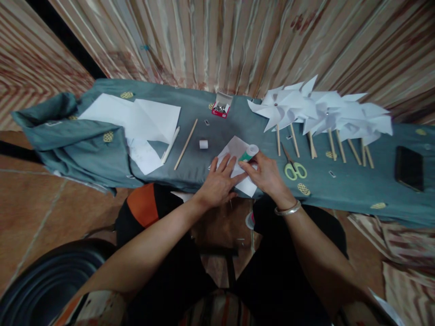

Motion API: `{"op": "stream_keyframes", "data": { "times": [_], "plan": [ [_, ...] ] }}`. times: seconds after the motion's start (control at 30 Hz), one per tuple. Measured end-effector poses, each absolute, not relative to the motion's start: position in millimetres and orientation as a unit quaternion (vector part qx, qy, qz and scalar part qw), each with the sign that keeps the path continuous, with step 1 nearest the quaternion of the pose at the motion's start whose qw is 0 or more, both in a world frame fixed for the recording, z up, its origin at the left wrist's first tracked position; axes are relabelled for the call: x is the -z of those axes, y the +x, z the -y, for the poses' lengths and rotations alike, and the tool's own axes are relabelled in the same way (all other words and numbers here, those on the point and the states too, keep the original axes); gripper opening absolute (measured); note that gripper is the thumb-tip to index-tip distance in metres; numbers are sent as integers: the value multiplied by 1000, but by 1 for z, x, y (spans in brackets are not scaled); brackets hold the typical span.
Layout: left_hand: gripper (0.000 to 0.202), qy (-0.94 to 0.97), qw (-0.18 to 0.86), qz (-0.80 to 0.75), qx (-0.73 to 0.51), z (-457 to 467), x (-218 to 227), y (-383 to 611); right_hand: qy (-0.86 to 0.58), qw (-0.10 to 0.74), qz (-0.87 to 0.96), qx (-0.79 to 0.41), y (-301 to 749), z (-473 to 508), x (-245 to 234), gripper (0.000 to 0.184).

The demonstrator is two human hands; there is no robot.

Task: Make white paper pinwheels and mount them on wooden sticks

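A white sheet of paper (237, 146) with cut flaps lies at the front edge of the cloth-covered table. Over it my left hand (220, 179) rests flat, fingers spread on the paper. My right hand (267, 174) grips a green and white glue stick (249, 153), tilted, its lower end against the paper. The glue stick's white cap (203, 144) lies a little to the left. Just right of my right hand are scissors (295, 170) with pale green handles.
Paper pinwheels (316, 111) on wooden sticks lie at the back right, a phone (409, 167) beyond them. A small red box (220, 106) of metal pins sits at the back. Loose white paper (152, 118) and a wooden stick (186, 144) lie left.
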State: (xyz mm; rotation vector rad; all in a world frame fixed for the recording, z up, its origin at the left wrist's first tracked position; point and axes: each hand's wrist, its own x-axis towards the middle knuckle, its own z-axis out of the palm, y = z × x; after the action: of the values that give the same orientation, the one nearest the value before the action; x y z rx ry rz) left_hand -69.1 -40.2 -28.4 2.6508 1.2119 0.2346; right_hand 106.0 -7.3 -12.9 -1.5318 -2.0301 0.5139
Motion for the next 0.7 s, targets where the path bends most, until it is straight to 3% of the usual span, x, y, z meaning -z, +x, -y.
{"op": "stream_keyframes", "data": {
  "times": [0.7],
  "plan": [
    [79,900,120,-414,-69,39,28,-70,-552,253,780,-147,118,8,13,31]
  ]
}}
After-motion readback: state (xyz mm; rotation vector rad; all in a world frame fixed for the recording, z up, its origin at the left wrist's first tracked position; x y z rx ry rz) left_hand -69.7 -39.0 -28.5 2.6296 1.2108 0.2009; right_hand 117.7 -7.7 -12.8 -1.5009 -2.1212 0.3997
